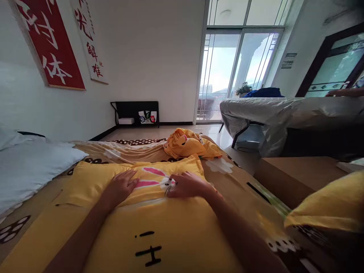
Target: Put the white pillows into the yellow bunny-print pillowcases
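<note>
A yellow pillow [96, 178] with a pink-eared rabbit print lies across the bed. My left hand [123, 184] rests flat on its middle, fingers stretched out beside the rabbit's ears. Over the rabbit's face, my right hand [189, 185] presses on the same pillow with bent fingers, thumb apart; the fingertips are slightly blurred. Nearer to me is a plain yellow stretch of cloth [170, 227] with black "Hi" lettering, between my forearms. A crumpled yellow cloth [190, 143] with printed figures is heaped just beyond the pillow.
A white pillow [36, 163] is at the left on the patterned bedsheet [239, 185]. To the right are another yellow pillow [330, 204], a brown cardboard box [301, 168] and a plastic-covered table [292, 106]. A low black shelf [133, 108] stands by the far wall.
</note>
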A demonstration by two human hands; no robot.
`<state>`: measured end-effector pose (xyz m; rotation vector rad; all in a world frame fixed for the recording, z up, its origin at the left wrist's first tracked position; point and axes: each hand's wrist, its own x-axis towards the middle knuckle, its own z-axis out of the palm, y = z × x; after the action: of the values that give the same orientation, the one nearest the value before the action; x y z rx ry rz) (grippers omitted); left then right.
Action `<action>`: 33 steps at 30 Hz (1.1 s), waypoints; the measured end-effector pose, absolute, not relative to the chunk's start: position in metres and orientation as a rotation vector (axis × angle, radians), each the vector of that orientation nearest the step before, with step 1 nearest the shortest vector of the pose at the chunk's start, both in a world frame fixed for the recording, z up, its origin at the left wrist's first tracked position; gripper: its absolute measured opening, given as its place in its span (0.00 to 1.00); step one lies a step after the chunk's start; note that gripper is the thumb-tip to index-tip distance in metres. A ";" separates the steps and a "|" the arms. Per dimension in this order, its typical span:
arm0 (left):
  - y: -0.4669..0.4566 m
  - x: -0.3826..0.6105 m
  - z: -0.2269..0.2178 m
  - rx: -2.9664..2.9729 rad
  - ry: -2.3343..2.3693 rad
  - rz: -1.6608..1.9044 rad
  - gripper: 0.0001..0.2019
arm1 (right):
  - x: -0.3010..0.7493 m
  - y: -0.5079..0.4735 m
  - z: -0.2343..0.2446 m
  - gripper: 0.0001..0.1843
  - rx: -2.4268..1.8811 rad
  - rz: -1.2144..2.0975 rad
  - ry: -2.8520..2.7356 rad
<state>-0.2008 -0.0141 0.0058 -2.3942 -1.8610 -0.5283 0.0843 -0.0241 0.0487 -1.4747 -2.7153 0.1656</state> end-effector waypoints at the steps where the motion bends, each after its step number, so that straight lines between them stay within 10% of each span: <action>1: -0.013 -0.202 0.003 -2.390 -1.853 -0.565 0.29 | 0.086 -0.030 0.040 0.33 -1.475 0.104 -2.640; 10: -0.047 -0.187 0.009 -2.328 -1.176 -1.016 0.12 | 0.108 -0.047 0.038 0.15 -1.234 0.092 -2.687; 33: -0.049 -0.057 0.039 -3.019 -1.179 -0.015 0.27 | 0.130 -0.028 0.032 0.09 -1.542 -0.291 -1.964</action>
<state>-0.0566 -0.0489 0.0386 -3.0186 -1.1794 -0.0146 0.1301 -0.0278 0.0321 -1.5418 -1.9635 -0.2911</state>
